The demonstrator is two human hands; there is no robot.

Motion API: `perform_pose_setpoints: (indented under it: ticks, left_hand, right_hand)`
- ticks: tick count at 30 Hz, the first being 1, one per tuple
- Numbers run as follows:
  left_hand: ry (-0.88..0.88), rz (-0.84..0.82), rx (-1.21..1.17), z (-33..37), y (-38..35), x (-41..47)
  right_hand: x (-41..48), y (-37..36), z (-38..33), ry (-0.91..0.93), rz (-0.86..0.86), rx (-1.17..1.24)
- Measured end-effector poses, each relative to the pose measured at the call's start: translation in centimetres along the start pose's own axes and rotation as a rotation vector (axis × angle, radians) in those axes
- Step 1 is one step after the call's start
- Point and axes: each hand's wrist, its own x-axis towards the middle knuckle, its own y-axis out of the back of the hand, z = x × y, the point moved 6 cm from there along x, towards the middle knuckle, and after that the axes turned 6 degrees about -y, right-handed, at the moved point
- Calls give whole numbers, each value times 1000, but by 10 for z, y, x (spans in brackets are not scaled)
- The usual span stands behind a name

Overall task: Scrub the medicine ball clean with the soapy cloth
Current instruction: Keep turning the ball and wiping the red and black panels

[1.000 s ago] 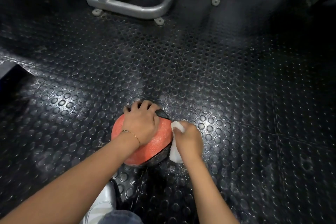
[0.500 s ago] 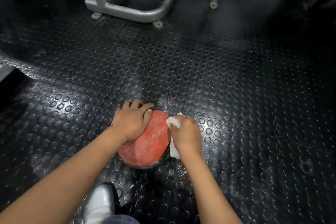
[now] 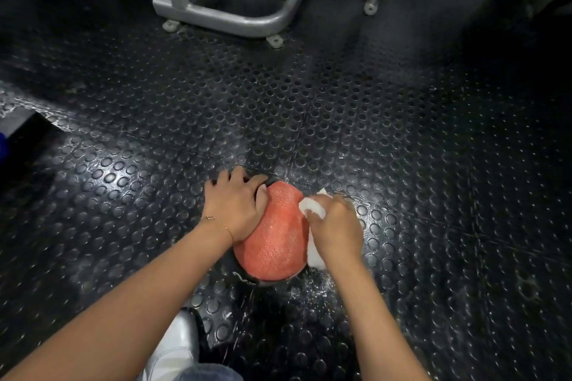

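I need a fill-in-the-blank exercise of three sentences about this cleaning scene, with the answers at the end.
1. The right hand holds a white ____ against the medicine ball.
2. The left hand, holding the ball, has a thin gold ____ at its wrist.
3. The ball sits on a black studded ____, near a grey machine frame.
Missing: cloth; bracelet; floor.

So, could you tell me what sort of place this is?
Most likely a gym: the studded black rubber floor, the grey metal frame of a weight machine, and a red medicine ball being wiped with a white cloth.
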Motion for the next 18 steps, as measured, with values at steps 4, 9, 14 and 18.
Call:
perform_pose_setpoints:
  ticks: [4, 9, 14, 18]
  left_hand:
    - [40, -38, -38, -7, 1, 7]
    - [119, 1, -28, 0, 1, 4]
    - [162, -96, 23, -4, 1, 14]
    - [31, -6, -12, 10, 1, 14]
  right_hand:
    - [-17, -3, -3, 63, -22, -17]
    - [2, 5, -13, 45, 29, -51]
    - [-31, 1, -10, 151, 57, -37]
    - [-6, 4, -11, 75, 56, -43]
